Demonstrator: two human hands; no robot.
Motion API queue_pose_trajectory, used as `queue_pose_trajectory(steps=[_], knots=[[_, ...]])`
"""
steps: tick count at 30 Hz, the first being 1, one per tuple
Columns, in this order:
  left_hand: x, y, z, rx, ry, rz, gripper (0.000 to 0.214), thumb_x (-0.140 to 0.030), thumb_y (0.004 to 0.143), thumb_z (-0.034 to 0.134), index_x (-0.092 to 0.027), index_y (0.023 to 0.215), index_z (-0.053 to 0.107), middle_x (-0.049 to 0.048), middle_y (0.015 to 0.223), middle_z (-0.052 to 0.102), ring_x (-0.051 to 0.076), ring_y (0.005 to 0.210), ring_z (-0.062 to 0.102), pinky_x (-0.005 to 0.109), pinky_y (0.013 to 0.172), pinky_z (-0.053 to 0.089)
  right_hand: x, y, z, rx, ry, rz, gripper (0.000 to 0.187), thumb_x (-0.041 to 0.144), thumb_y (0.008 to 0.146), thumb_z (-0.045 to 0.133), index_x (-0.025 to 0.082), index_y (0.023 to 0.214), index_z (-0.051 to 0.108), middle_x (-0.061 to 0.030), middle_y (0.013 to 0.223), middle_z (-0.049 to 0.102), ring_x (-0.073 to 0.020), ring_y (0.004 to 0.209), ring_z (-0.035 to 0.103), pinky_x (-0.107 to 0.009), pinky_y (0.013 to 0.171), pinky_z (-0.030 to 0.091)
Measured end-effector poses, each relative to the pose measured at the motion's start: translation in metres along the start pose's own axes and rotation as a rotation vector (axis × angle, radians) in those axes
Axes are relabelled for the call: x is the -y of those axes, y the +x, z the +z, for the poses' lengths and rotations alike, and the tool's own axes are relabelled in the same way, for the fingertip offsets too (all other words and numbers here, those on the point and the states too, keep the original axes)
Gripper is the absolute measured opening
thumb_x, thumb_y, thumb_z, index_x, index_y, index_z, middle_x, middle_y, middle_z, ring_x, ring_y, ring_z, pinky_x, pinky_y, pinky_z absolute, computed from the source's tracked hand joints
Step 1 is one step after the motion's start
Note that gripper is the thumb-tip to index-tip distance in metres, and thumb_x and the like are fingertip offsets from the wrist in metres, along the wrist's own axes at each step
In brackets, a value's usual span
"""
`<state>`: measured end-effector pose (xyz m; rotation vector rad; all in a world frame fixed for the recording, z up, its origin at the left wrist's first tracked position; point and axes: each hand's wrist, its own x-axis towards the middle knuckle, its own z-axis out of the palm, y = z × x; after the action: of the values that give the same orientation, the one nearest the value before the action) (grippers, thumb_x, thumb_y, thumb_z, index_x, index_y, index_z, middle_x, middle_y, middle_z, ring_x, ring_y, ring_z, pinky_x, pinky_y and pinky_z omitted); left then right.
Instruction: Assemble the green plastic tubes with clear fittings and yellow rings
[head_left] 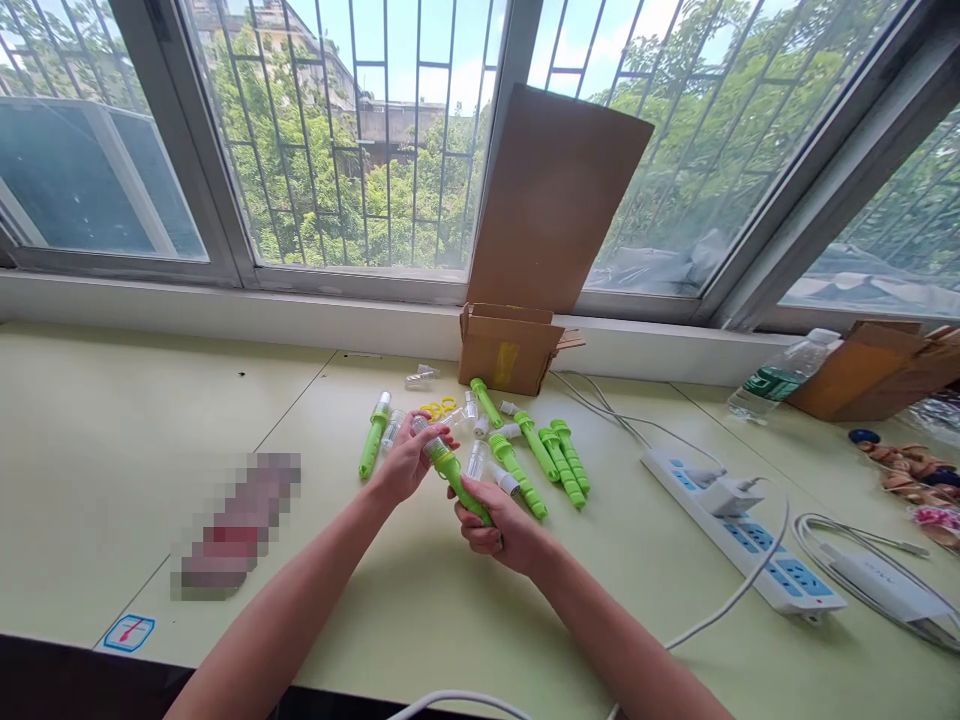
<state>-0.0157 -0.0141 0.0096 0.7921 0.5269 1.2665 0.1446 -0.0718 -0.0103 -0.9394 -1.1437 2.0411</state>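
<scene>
A green torch-shaped tube (450, 468) with a clear end cap (425, 433) is held tilted above the table. My right hand (499, 522) wraps round the green body's lower end. At the upper end, the fingers of my left hand (409, 462) close on the clear cap. Just beyond my hands lie several more green tubes (519, 475), loose clear caps (475, 458), white cylindrical pieces (505, 481) and yellow rings (439, 408). To the left, another green tube (373, 440) has a clear cap on its end.
A cardboard box (506, 350) with a raised flap stands against the window. On the right are a white power strip (742, 535) with cables, a charger (885, 585), a water bottle (780, 378) and another carton (862, 375). A blurred patch (240, 530) covers something at left.
</scene>
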Motion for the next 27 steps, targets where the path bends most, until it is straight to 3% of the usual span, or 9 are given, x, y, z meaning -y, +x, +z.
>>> queue_pose_trajectory(steps=[4,8,11,14,16,21,27], knots=[[0.000,0.000,0.002,0.016,-0.038,0.009,0.041,-0.022,0.071,0.074,-0.021,0.098,0.042,-0.0002,0.082,0.065,0.014,0.071,0.066,0.035,0.080,0.053,0.004,-0.002,-0.002,0.007,-0.063,-0.002,0.035,0.056,0.085,0.049,0.021,0.088,0.046,0.0100,0.053,0.034,-0.0033,0.036,0.016,-0.018,0.035,0.011],[0.006,0.001,0.002,-0.029,-0.038,0.025,0.046,-0.025,0.070,0.075,-0.020,0.103,0.043,0.0030,0.086,0.067,0.019,0.081,0.068,0.039,0.084,0.051,-0.001,0.004,-0.004,-0.288,-0.555,-0.232,0.033,0.052,0.088,0.046,0.020,0.079,0.048,0.0062,0.051,0.042,-0.0074,0.038,0.032,-0.021,0.038,0.024],[0.015,0.003,0.001,-0.075,-0.029,0.026,0.050,-0.028,0.070,0.076,-0.019,0.106,0.043,0.0034,0.084,0.067,0.022,0.085,0.068,0.040,0.084,0.050,-0.006,0.006,-0.007,-0.528,-0.996,-0.455,0.024,0.042,0.087,0.050,0.019,0.079,0.052,-0.0006,0.064,0.056,-0.0141,0.057,0.051,-0.025,0.052,0.033],[0.021,0.003,0.001,-0.090,-0.020,0.005,0.049,-0.030,0.071,0.075,-0.019,0.105,0.042,0.0040,0.083,0.068,0.023,0.086,0.068,0.041,0.084,0.050,-0.009,0.006,-0.009,-0.667,-1.295,-0.496,0.018,0.035,0.088,0.047,0.018,0.092,0.054,-0.0055,0.076,0.062,-0.0190,0.066,0.055,-0.028,0.056,0.031],[0.023,0.004,0.001,-0.084,-0.030,0.005,0.049,-0.029,0.071,0.075,-0.019,0.105,0.041,0.0053,0.086,0.069,0.023,0.087,0.068,0.040,0.085,0.050,-0.011,0.005,-0.008,-0.695,-1.404,-0.471,0.019,0.033,0.091,0.043,0.018,0.097,0.052,-0.0074,0.079,0.063,-0.0198,0.065,0.055,-0.028,0.055,0.029],[0.019,0.003,0.000,-0.066,-0.070,-0.002,0.048,-0.022,0.071,0.075,-0.019,0.103,0.040,0.0060,0.089,0.070,0.019,0.084,0.068,0.036,0.085,0.049,-0.012,0.005,-0.002,-0.621,-1.372,-0.435,0.020,0.034,0.093,0.037,0.019,0.089,0.049,-0.0063,0.072,0.060,-0.0181,0.059,0.051,-0.028,0.053,0.025],[0.012,0.003,-0.003,-0.039,-0.016,-0.046,0.045,-0.021,0.069,0.075,-0.018,0.100,0.042,0.0038,0.083,0.069,0.019,0.078,0.069,0.031,0.077,0.052,-0.012,0.007,0.003,-0.445,-0.937,-0.446,0.027,0.043,0.090,0.045,0.020,0.076,0.045,0.0015,0.061,0.048,-0.0113,0.050,0.039,-0.026,0.049,0.027]])
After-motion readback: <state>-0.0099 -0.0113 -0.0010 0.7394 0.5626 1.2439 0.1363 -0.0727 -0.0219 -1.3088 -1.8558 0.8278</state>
